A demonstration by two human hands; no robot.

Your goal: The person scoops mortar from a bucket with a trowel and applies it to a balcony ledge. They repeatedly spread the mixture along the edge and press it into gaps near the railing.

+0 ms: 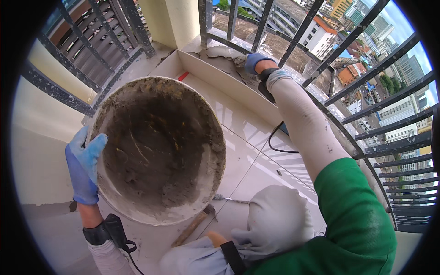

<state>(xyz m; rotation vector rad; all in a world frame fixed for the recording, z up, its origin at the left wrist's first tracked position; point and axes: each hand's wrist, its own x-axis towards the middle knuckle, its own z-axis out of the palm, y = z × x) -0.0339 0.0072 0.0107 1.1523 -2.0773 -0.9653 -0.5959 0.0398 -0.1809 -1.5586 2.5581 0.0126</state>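
Note:
My left hand (85,167), in a blue glove, grips the rim of a large round bucket (217,160) smeared inside with grey-brown mortar. My right hand (258,63), gloved in blue, reaches to the ledge at the foot of the black railing. Its fingers are closed, but what they hold is hidden. Grey mortar (219,52) lies in rough patches beside it, behind a pale tile strip (224,87).
A hammer (192,225) and thin-handled tool (229,199) lie by my knee (275,211) on the tiled floor (243,156). A red item (183,76) rests by the strip. Black railings (376,101) curve round the balcony, beside a cream pillar (172,23). A black cable (279,150) loops rightward.

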